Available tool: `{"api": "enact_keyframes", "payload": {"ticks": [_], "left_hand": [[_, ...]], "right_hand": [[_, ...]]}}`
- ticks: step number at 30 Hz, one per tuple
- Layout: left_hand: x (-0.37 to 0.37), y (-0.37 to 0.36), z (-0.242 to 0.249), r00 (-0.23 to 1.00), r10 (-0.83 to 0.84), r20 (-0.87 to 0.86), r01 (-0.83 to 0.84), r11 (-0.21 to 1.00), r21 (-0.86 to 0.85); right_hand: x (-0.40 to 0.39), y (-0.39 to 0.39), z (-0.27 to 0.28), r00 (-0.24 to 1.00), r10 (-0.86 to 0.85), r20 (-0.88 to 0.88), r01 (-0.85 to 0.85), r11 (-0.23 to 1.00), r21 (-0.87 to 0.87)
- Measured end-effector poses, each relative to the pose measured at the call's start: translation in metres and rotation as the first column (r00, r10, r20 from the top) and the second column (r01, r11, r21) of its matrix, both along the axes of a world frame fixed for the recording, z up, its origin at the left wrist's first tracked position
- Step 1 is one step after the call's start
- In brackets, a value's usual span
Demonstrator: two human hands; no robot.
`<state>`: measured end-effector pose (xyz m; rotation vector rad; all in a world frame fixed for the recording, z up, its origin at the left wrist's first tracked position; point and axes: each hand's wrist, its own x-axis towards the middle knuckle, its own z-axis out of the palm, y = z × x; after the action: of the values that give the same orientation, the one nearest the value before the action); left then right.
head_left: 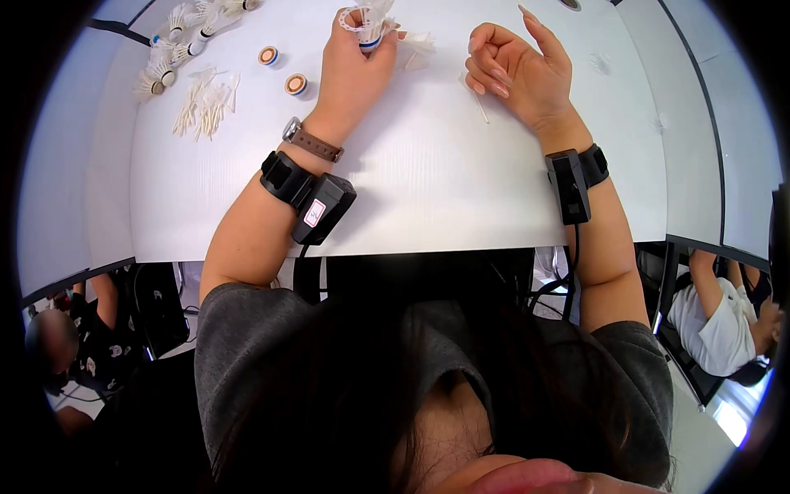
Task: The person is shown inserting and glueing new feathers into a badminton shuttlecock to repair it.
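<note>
Near the top centre, my left hand (pixel 360 72) is wrapped round a shuttlecock part (pixel 370 41) with a white and blue base and a white ring-like skirt. White feather pieces (pixel 418 51) lie just right of its fingertips. My right hand (pixel 520 72) is raised over the table, palm partly up, its fingers apart and some bent, with nothing held. A thin white stick (pixel 481 107) lies below its fingertips. Two round cork pieces with blue rims, one nearer (pixel 296 84) and one farther (pixel 268 56), sit left of my left hand.
A pile of white sticks (pixel 206 105) lies on the white table (pixel 411 189) at the left. Several shuttlecocks (pixel 177 49) are heaped at the upper left. Grey partitions (pixel 699 123) flank the table. People sit beyond them, one left (pixel 99 346) and one right (pixel 716 321).
</note>
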<state>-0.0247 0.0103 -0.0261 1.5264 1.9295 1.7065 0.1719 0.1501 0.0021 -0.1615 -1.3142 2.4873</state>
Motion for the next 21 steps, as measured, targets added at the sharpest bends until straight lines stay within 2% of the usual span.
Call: {"api": "enact_keyframes", "payload": {"ticks": [8,9,11,12,14,17,20,21], "left_hand": [[0.005,-0.005,0.013,1.0,-0.001,0.026,0.003,0.998,-0.07],[0.005,-0.005,0.014,0.999,-0.003,0.036,0.007,0.996,-0.087],[0.005,0.0,0.009,0.993,-0.069,0.091,0.061,0.994,0.094],[0.005,0.001,0.007,0.988,-0.106,0.114,0.083,0.979,0.184],[0.005,0.002,0.008,0.978,-0.144,0.153,0.109,0.97,0.215],[0.006,0.002,0.009,0.969,-0.188,0.16,0.138,0.95,0.279],[0.005,0.003,0.009,0.974,-0.188,0.124,0.145,0.945,0.294],[0.004,0.003,0.009,0.977,-0.182,0.109,0.144,0.946,0.29]], "right_hand": [[-0.001,0.004,-0.005,0.997,0.054,-0.052,-0.056,0.998,-0.027],[-0.001,0.002,-0.002,0.999,0.023,-0.029,-0.023,1.0,0.004],[-0.002,-0.005,0.007,0.999,-0.043,0.014,0.042,0.997,0.071],[-0.003,-0.005,0.005,0.997,-0.076,0.017,0.075,0.996,0.046],[-0.005,-0.003,0.0,0.99,-0.14,0.026,0.14,0.99,-0.005],[-0.004,-0.001,0.001,0.952,-0.258,0.162,0.244,0.964,0.102],[-0.004,-0.003,0.008,0.987,-0.131,0.098,0.136,0.99,-0.046],[-0.005,-0.008,0.011,0.976,-0.171,0.138,0.161,0.983,0.083]]}}
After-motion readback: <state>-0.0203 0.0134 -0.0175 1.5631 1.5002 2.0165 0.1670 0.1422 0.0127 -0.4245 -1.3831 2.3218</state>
